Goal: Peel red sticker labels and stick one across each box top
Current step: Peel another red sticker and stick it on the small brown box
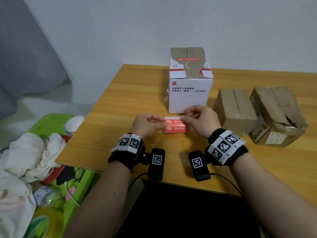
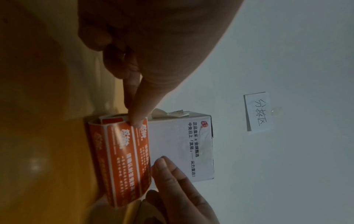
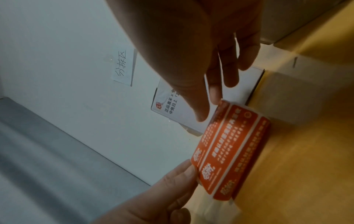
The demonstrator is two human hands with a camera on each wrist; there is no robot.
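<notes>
A roll of red sticker labels (image 1: 176,125) lies on the wooden table (image 1: 120,103) in front of a tall white box (image 1: 188,97). That box bears one red label (image 1: 187,59) across its torn top. My left hand (image 1: 163,122) pinches the roll's left end, with the thumb on its printed face (image 2: 135,119). My right hand (image 1: 185,115) pinches the right end of the uppermost label between thumb and forefinger (image 3: 210,106). Two brown cardboard boxes (image 1: 235,109) (image 1: 277,114) stand to the right with bare tops. The wrist views show the roll (image 3: 229,148) (image 2: 124,159) curved, with white backing at its edges.
Left of the table is a green tray (image 1: 51,121) with a white bowl (image 1: 74,124), crumpled cloth (image 1: 30,155), a plastic bottle (image 1: 42,194) and glasses (image 1: 79,173). A handwritten paper note (image 2: 257,111) is stuck on the wall behind the white box. The table's near edge is just behind my wrists.
</notes>
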